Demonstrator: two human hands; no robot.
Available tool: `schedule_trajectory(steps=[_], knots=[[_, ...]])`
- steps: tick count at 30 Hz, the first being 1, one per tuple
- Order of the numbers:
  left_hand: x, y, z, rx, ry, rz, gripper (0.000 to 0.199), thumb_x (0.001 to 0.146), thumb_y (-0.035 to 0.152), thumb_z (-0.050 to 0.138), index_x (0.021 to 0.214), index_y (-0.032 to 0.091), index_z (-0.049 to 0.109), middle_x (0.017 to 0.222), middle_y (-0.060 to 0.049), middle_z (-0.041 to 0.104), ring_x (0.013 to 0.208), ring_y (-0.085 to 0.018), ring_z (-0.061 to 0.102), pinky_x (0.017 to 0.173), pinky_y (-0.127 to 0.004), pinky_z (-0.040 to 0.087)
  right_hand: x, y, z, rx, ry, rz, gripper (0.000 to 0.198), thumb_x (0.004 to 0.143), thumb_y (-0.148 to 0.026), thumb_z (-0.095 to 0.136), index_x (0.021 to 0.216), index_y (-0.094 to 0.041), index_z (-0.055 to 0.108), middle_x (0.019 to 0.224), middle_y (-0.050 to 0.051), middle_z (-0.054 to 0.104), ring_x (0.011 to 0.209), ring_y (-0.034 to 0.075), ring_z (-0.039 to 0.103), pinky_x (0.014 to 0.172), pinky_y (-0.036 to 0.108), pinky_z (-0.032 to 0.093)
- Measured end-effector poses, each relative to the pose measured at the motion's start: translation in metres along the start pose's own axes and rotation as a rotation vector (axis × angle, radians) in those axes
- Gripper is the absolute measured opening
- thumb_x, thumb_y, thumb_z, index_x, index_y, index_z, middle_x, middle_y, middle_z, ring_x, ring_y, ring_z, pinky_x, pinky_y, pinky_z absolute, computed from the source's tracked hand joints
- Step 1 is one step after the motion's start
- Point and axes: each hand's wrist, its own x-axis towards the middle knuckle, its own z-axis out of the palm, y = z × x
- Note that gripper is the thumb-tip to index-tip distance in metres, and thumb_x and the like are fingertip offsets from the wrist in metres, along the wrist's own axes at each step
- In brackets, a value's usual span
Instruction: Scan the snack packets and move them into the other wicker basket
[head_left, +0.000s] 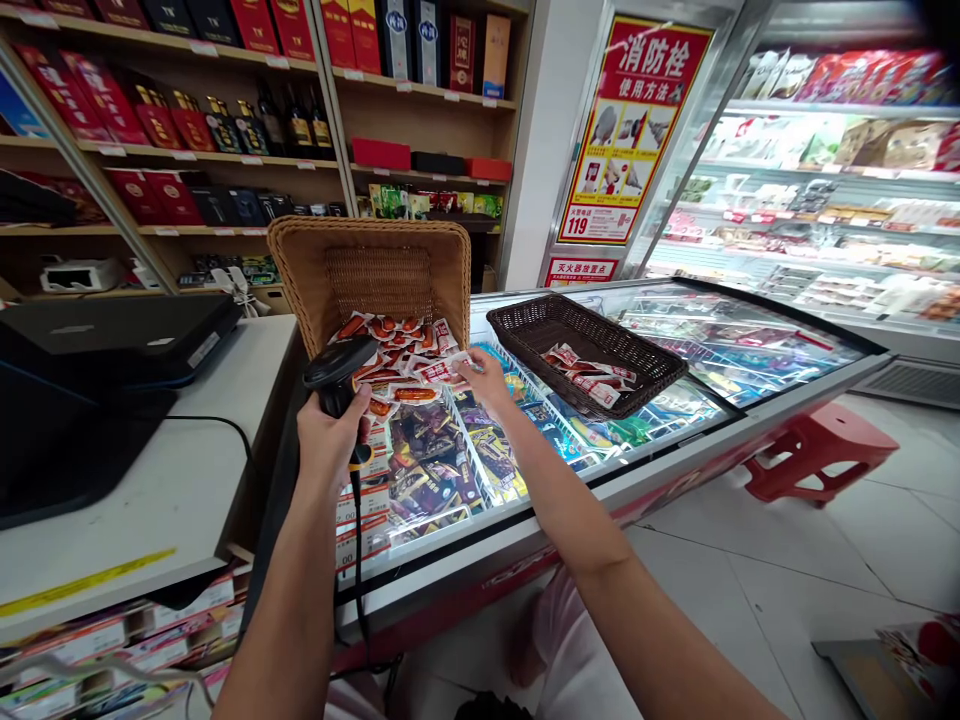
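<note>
My left hand (330, 432) is wrapped round a black barcode scanner (339, 372), its cord hanging down over the freezer's front edge. With the fingers of my right hand (486, 384) I pinch a small white and red sausage packet (439, 371). This packet is at the spilled front of a tan wicker basket (375, 240), which lies tipped on its side with its mouth toward me. Several wrapped sausages (412, 393) are heaped in its mouth and on the freezer's glass. Right of my hand, a dark brown basket (517, 318) holds a few similar packets (592, 378).
Beneath the baskets is a glass-topped chest freezer (757, 330) full of packaged goods. A white counter (135, 440) with a black machine (112, 335) stands at the left. On the floor at the right is a red stool (832, 440). Shelves of boxes and bottles line the back.
</note>
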Motion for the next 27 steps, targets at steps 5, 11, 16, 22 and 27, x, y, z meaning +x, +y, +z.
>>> schedule_trajectory(steps=[5,11,16,22,27], knots=[[-0.001,0.002,0.002,-0.024,-0.007,-0.019,0.053,0.06,0.049,0.094,0.085,0.023,0.056,0.057,0.008,0.055,0.041,-0.01,0.048,0.039,-0.024,0.039,0.005,-0.004,-0.006,0.251,0.03,-0.118,0.059,0.075,-0.079,0.079,0.084,-0.024,0.06,0.084,-0.001,0.066,0.074,0.018,0.072,0.072,0.034,0.063],[-0.008,0.01,0.002,-0.105,-0.103,0.016,0.051,0.061,0.044,0.096,0.087,0.02,0.059,0.059,0.007,0.058,0.04,-0.009,0.047,0.039,-0.023,0.037,0.007,0.0,-0.011,-0.064,0.27,-0.502,0.047,0.091,-0.068,0.071,0.086,-0.024,0.057,0.112,0.008,0.068,0.106,0.023,0.068,0.096,0.041,0.058],[-0.011,0.013,0.001,-0.098,-0.182,0.032,0.048,0.065,0.044,0.095,0.087,0.019,0.06,0.058,0.006,0.058,0.041,-0.009,0.047,0.041,-0.022,0.036,0.011,0.005,-0.016,-0.262,0.39,-0.686,0.044,0.104,-0.063,0.056,0.126,-0.026,0.063,0.133,0.013,0.064,0.13,0.027,0.06,0.116,0.049,0.05],[-0.012,0.004,0.001,0.167,-0.26,0.011,0.05,0.066,0.05,0.092,0.08,0.023,0.054,0.047,0.006,0.053,0.039,-0.011,0.045,0.04,-0.023,0.033,0.01,0.006,-0.018,-0.358,0.427,-0.773,0.039,0.109,-0.058,0.052,0.128,-0.027,0.066,0.123,0.012,0.066,0.123,0.028,0.064,0.11,0.049,0.055],[-0.013,0.002,0.004,0.149,-0.257,0.002,0.05,0.066,0.051,0.092,0.081,0.023,0.054,0.049,0.007,0.052,0.04,-0.011,0.046,0.041,-0.024,0.033,0.007,0.005,-0.015,-0.41,0.468,-0.811,0.037,0.112,-0.053,0.045,0.127,-0.027,0.066,0.123,0.012,0.064,0.121,0.027,0.064,0.11,0.05,0.057]])
